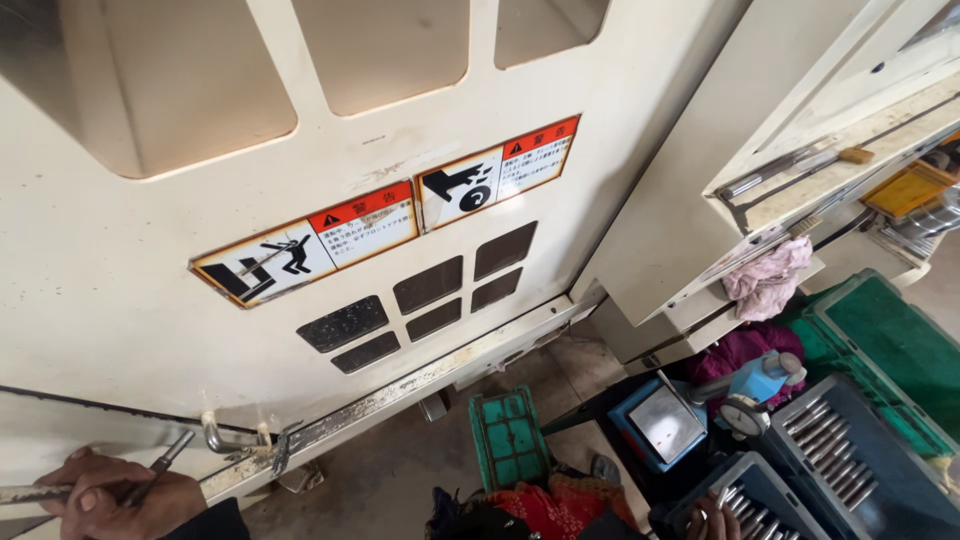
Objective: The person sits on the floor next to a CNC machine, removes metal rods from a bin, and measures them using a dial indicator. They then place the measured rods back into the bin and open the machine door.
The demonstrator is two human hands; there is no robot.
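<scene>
— At lower left, beside the door (150,300): which hand, and closed on what?

— Left hand (120,500). Curled tight around a thin rod (165,460), tip slanting up toward the handle (230,437) on the rail (420,385). Same fist also over a flat bar (20,493) running off the edge.

— Rod touching the handle?

— Just short of it, apparently; contact not clear.

— And at lower right?

— Right hand (710,515), mostly cut off by the frame. Fingertips among steel pins (745,510) in a grey tray (790,490). Pinched on a pin or merely resting: cannot tell.

— Progress, as far as shown?

— Early, by judgement. Rod taken up and brought to the rail; nothing seen engaged with the handle, door apparently closed. Pins mostly in their rows, a second tray (850,450) likewise full.

— Surroundings?

— Two warning labels (300,250) on the door, dark panels beneath. Green crate (510,440) on the floor. Dial gauge (745,415) by a blue box (660,420). Pink rag (770,280) hanging from a shelf (800,195) above.
</scene>
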